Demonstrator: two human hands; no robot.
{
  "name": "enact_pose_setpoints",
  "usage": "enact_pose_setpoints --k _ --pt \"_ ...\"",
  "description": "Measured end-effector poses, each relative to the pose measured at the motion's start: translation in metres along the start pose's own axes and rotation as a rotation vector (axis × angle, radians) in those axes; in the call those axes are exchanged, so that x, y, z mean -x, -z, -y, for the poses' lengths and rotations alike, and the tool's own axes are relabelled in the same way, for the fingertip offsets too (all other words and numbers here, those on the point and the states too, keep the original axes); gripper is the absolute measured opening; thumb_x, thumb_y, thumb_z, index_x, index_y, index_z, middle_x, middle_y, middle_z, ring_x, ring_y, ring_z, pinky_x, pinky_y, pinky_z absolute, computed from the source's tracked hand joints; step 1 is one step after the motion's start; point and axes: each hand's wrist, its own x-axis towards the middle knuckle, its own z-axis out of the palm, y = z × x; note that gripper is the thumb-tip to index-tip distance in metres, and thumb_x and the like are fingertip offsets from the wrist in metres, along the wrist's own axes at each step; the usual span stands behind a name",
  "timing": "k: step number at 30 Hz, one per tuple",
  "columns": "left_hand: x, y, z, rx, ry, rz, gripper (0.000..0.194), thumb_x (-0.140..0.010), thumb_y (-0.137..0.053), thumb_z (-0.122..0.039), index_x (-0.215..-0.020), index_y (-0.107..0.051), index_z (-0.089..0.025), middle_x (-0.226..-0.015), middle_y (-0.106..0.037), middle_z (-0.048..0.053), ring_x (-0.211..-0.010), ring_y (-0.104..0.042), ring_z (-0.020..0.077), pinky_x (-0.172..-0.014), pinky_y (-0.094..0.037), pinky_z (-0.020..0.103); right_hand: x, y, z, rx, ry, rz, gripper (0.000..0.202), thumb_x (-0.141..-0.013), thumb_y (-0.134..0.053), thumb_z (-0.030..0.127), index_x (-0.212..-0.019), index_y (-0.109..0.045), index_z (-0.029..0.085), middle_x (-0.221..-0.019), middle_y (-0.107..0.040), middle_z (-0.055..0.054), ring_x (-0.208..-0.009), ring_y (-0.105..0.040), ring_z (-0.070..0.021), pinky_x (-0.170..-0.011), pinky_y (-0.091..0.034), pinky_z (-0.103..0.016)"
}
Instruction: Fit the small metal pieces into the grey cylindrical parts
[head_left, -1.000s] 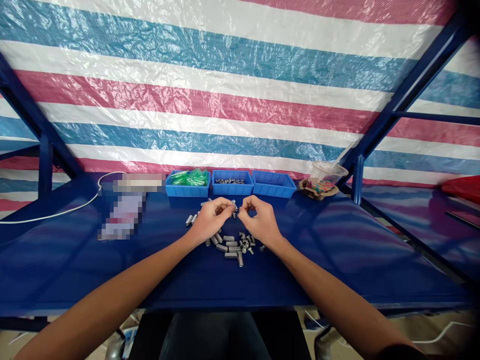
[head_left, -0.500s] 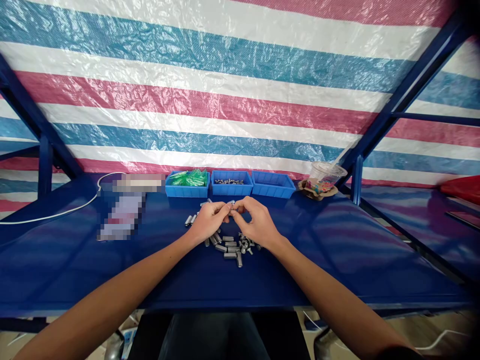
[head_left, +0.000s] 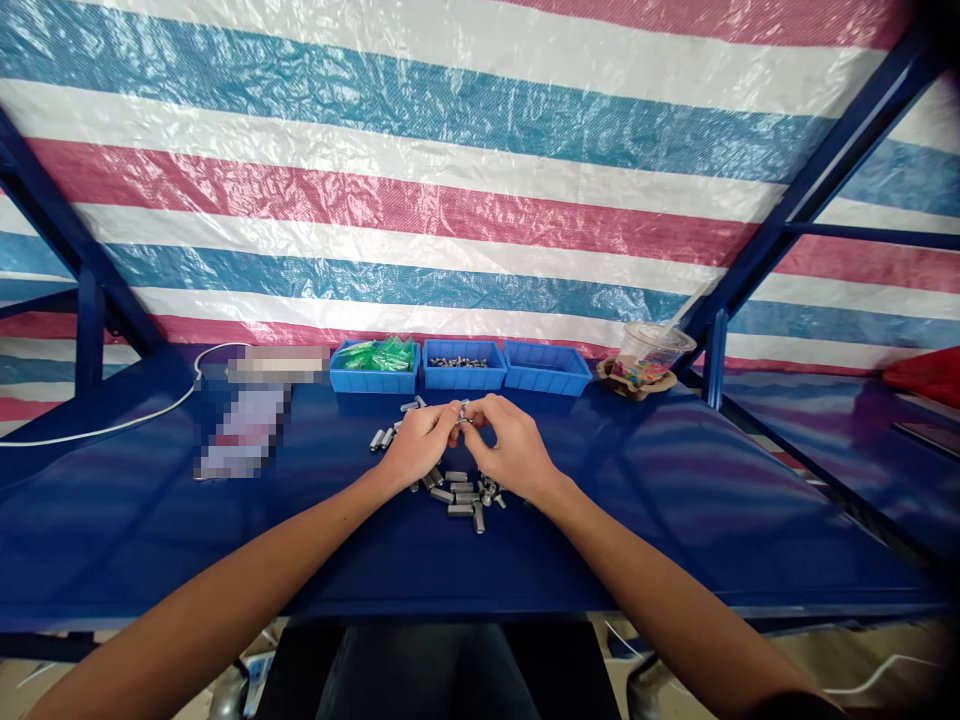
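My left hand (head_left: 418, 440) and my right hand (head_left: 517, 446) meet above the middle of the blue table (head_left: 442, 580). Both are closed in a pinch, fingertips together around a small shiny metal part (head_left: 464, 408). The fingers cover most of it, so its exact kind cannot be made out. Below the hands lie several grey metal cylinders (head_left: 460, 511), partly hidden by my left hand. Beside them, near my right wrist, is a small heap of screws (head_left: 488, 494). More cylinders (head_left: 376, 440) rest to the left of my left hand.
Along the back stand three blue bins: one with green plastic bags (head_left: 379, 354), one with small metal pieces (head_left: 459, 362), and a third bin (head_left: 547, 380) at right. A clear cup (head_left: 651, 345) with a straw sits farther right. A white cable (head_left: 154, 422) and blurred items lie left.
Fingers of both hands have shifted slightly around the small metal part, and more of it shows between them. The hands stay in nearly the same place.
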Motion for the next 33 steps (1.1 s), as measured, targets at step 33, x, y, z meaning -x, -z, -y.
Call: enact_pose_setpoints --k 33 --pt "0.001 0.011 -0.007 -0.348 -0.295 0.224 0.023 -0.092 -0.040 -0.023 -0.090 -0.062 -0.018 -0.086 -0.067 0.003 -0.081 -0.061 0.0162 -0.074 -0.042 0.027 -0.070 0.049 -0.034 0.266 0.161 -0.756 0.010 -0.086 -0.053 0.026 -0.093 -0.058 0.021 -0.068 -0.056 -0.001 -0.063 -0.054 -0.0169 -0.065 -0.045 -0.032"
